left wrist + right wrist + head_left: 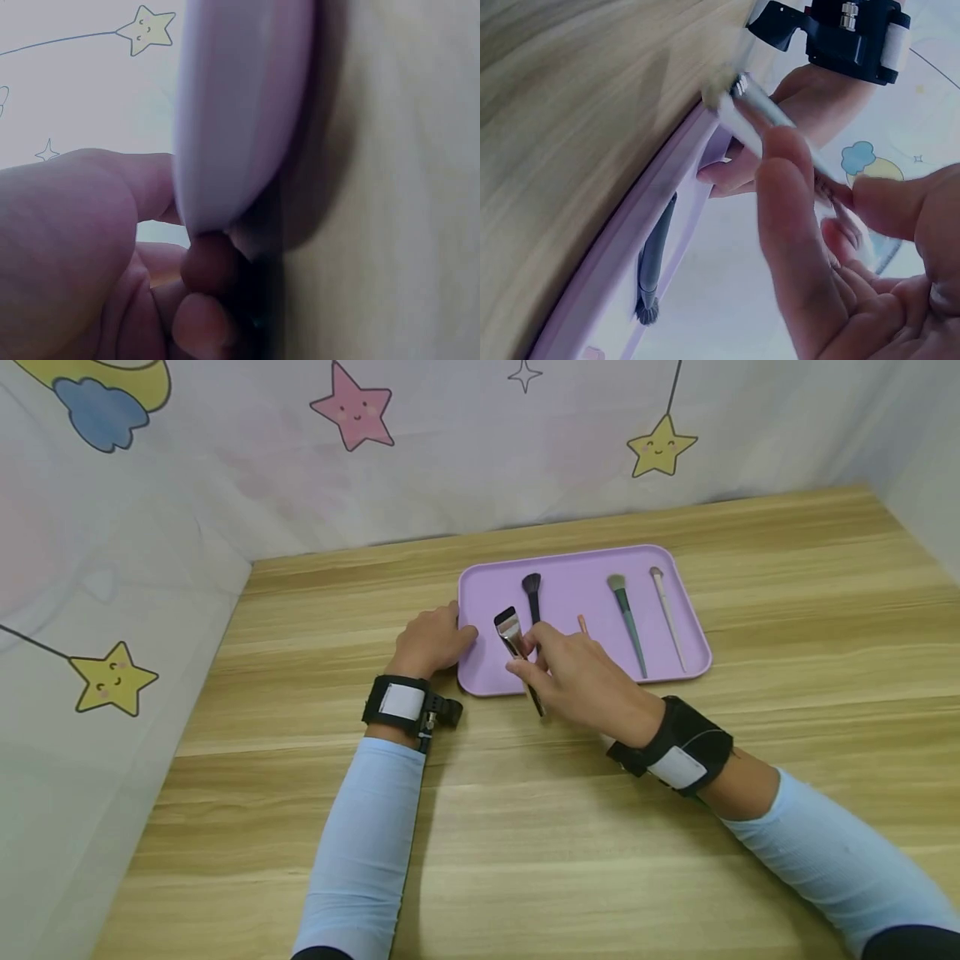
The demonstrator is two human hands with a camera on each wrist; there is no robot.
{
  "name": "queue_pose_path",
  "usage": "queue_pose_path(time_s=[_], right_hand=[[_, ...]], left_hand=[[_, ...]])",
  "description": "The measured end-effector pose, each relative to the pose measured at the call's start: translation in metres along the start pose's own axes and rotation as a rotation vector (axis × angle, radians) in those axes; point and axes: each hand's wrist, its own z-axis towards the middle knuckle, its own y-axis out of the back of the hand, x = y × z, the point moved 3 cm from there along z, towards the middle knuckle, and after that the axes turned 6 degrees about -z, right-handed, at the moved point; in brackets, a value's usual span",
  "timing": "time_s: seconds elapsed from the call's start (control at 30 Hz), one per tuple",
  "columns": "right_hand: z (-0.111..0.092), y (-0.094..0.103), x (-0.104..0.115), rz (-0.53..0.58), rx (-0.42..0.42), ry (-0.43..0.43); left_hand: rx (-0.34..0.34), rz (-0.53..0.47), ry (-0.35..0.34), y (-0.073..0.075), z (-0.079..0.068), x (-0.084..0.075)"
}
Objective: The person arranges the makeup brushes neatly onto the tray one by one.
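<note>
A purple tray (pixel 573 572) lies on the table. My left hand (pixel 431 639) grips its left edge, thumb over the rim; the left wrist view shows fingertips (pixel 214 262) against the tray's side. Above the tray's front left part, my right hand (pixel 588 677) pinches a flat-headed makeup brush (pixel 510 631) with a silver ferrule, its dark-tipped head pointing away from me. Behind it in the tray lies a black makeup brush (pixel 532 585). Only the pinkish tip of a slim item (pixel 582 623) shows past the right hand.
On the tray's right side lie a green makeup brush (pixel 628 618) and a slim white-handled brush (pixel 667 614). The wood-grain table (pixel 510 860) extends around the tray. A wall hanging with stars (pixel 450 468) stands behind the table.
</note>
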Motion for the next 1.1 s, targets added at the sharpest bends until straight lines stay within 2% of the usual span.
queue_pose_path(time_s=[0.23, 0.47, 0.77, 1.1], right_hand=[[0.004, 0.000, -0.002, -0.004, -0.075, 0.019], [0.008, 0.003, -0.004, 0.056, -0.085, 0.012], [0.013, 0.006, -0.007, 0.194, -0.059, -0.113], [0.021, 0.008, -0.008, 0.182, -0.132, -0.128]], left_hand=[[-0.002, 0.002, 0.005, 0.001, -0.001, 0.000], [-0.001, 0.012, 0.011, -0.001, 0.001, 0.001], [0.003, 0.002, 0.009, -0.001, 0.000, 0.002], [-0.006, 0.003, 0.016, -0.001, 0.000, 0.001]])
